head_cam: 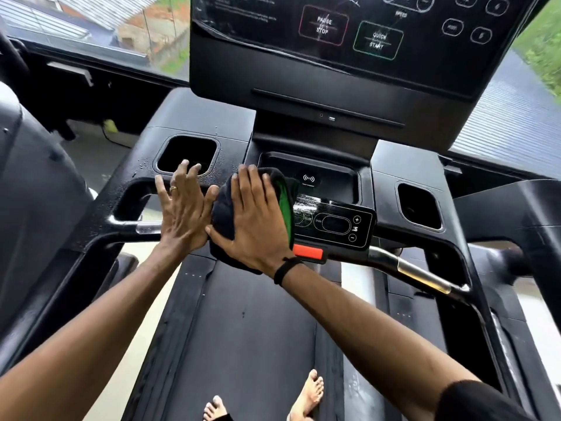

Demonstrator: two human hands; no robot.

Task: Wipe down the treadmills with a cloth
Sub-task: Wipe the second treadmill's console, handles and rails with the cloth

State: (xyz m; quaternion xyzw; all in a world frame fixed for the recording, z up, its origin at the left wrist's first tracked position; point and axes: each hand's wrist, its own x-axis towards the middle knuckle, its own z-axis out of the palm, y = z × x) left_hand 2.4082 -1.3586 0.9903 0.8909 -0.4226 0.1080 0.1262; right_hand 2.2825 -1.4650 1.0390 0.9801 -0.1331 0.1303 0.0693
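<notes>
The bunched black cloth with a green edge [274, 205] lies on the black treadmill console [194, 126], its length running front to back. The right hand [255, 220] presses it flat-fingered; the left hand [182, 208] rests beside it with fingers spread, holding nothing, near the square left cup holder [186, 153]. Free surface remains rightward, towards the small speed control panel [334, 223].

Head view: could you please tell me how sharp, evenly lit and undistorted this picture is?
Head view: wide-angle bending curves the console screen edges and handrails; even daylight, no hard shadows; glare on the small control panel; the window scene is smeared; right hand on the cloth reads sharp.
</notes>
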